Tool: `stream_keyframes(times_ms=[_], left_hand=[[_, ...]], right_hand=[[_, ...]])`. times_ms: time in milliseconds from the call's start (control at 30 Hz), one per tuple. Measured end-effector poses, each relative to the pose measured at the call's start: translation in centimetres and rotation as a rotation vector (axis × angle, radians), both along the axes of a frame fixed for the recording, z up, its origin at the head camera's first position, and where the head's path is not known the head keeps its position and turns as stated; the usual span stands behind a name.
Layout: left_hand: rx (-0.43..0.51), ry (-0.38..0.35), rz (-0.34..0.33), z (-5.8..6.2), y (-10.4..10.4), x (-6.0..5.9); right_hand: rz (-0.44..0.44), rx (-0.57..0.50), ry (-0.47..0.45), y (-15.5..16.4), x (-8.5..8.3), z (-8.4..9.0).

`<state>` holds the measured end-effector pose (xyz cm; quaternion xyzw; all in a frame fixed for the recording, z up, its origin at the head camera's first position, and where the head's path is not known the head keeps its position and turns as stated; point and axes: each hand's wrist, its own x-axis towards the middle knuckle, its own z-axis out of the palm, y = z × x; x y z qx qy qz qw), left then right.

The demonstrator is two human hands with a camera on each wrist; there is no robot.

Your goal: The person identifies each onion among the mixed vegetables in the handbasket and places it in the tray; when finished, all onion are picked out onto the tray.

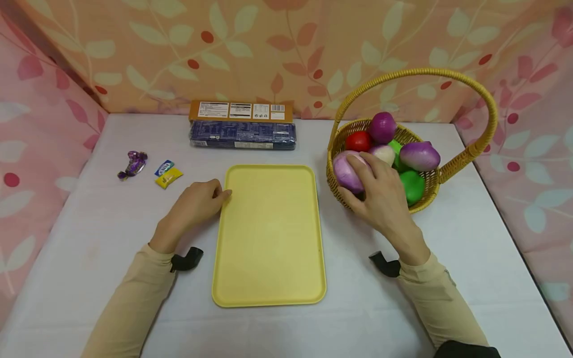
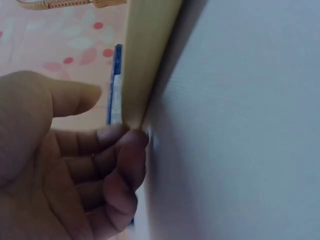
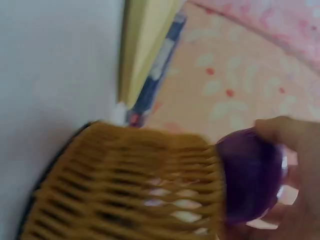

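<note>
White tabletop [image 1: 470, 258] boxed in by floral fabric walls. Right hand [image 1: 380, 196] is curled over the purple onion [image 1: 346, 171] at the near rim of the wicker basket [image 1: 429, 191], fingers wrapped on it; the onion sits inside, among other toy vegetables. Left hand [image 1: 197, 201] rests loosely curled, holding nothing, fingertips against the left edge of the yellow tray [image 1: 268, 238], likely steadying it. Tray lies flat just left of the basket, bare. Basket handle [image 1: 421, 74] arches overhead, so exit room is toward the tray. Biscuit boxes [image 1: 241, 124] and wrapped candies [image 1: 147, 169] sit well apart.
</note>
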<state>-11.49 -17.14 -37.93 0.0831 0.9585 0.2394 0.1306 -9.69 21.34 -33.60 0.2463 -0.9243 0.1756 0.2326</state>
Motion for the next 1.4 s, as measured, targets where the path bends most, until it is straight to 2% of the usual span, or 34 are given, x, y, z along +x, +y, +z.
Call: stream_keyframes(times_ms=[100,167,333,433,500,667,967,1100,1400], left_hand=[[0.018,-0.035,-0.023,-0.4,-0.2,-0.2],[0.028,-0.042,-0.026,-0.6,-0.3,-0.3],[0.041,-0.062,-0.02,-0.8,-0.3,-0.4],[0.047,-0.073,-0.02,-0.8,-0.3,-0.4],[0.052,-0.076,-0.024,-0.8,-0.3,-0.4],[0.055,-0.083,-0.031,-0.8,-0.3,-0.4],[0.049,-0.09,-0.035,-0.7,-0.3,-0.4],[0.053,-0.099,-0.03,-0.6,-0.3,-0.3],[0.06,-0.095,-0.036,-0.6,-0.2,-0.3]], right_hand=[[0.126,-0.036,-0.043,-0.8,1.1,0.8],[0.224,-0.01,-0.099,-1.5,2.0,1.2],[0.427,0.157,-0.251,-3.2,4.2,1.2],[0.507,0.273,-0.349,-4.0,5.3,0.6],[0.541,0.343,-0.407,-4.6,5.9,0.1],[0.624,0.447,-0.466,-5.2,6.7,-0.9],[0.729,0.495,-0.593,-5.1,7.4,-0.3],[0.776,0.525,-0.617,-5.2,7.7,-0.1],[0.78,0.578,-0.621,-5.1,7.9,0.2]])
